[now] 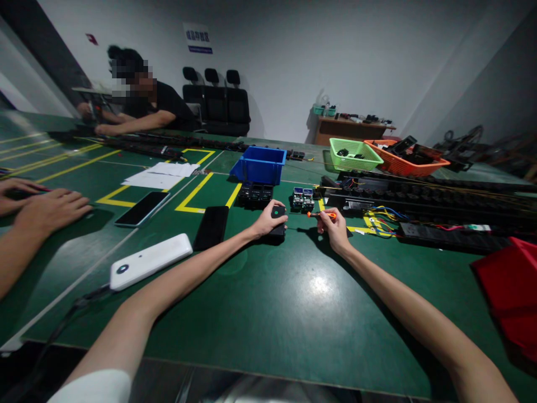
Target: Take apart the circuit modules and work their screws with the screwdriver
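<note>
My left hand [265,220] is closed over a small black box [277,223] that rests on the green table [268,302]. To its right, my right hand [331,226] pinches a small orange-handled tool [322,214], its tip pointing left toward the box. Just beyond the hands lie black modules [255,193] and small green-and-blue modules [303,198].
A white power bank [150,261] and two dark phones [212,226] [141,208] lie left of my arm. Another person's hands [37,204] rest at far left. Blue bin [260,164], green basket [354,154], orange basket [405,158], cables [381,218], black strips [444,238], a red object [509,291] and a seated person [142,101] are around.
</note>
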The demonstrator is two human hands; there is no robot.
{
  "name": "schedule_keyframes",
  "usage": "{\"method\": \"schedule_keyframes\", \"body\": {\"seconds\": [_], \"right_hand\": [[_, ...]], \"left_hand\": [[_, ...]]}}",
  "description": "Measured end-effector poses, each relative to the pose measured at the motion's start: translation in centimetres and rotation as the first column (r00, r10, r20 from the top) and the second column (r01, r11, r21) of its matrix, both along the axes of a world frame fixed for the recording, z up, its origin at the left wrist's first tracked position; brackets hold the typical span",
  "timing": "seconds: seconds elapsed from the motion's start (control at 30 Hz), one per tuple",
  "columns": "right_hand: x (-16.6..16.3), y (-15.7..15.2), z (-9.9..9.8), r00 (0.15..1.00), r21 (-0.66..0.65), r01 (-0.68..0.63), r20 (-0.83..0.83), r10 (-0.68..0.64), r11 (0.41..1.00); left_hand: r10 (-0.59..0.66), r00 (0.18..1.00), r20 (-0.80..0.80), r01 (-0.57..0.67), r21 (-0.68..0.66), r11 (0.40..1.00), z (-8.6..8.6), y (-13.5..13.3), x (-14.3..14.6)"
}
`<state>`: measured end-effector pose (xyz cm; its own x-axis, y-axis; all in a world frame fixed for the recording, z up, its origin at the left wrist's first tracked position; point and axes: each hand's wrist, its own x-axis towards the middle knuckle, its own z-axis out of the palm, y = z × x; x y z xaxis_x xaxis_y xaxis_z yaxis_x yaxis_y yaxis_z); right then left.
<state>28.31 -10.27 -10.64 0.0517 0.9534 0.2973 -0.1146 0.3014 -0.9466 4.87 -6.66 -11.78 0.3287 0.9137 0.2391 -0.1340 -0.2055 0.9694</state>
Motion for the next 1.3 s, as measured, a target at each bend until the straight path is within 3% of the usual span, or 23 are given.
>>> {"method": "schedule_keyframes", "body": {"seconds": [0.33, 0.8, 1.17, 1.3], "right_hand": [[-0.1, -0.1, 0.1, 0.998, -0.030, 0.040, 0.043, -0.039, 0.999], [0.0, 0.2, -0.1, 0.999, -0.046, 0.039, -0.029, -0.040, 0.998], [0.2, 0.5, -0.6, 0.995, -0.044, 0.073, -0.057, -0.076, 0.996], [0.2, 0.5, -0.6, 0.996, -0.025, 0.069, -0.061, -0.070, 0.997]], "left_hand": [[0.045, 0.998, -0.037, -0.043, 0.068, 0.997, 0.2, -0.3, 0.1], [0.155, 0.980, -0.122, -0.115, 0.286, 0.951, 1.2, -1.2, 0.3], [0.229, 0.963, -0.144, -0.176, 0.311, 0.934, 1.4, -1.6, 0.5], [0.183, 0.979, -0.090, -0.165, 0.180, 0.970, 1.3, -1.5, 0.7]]}}
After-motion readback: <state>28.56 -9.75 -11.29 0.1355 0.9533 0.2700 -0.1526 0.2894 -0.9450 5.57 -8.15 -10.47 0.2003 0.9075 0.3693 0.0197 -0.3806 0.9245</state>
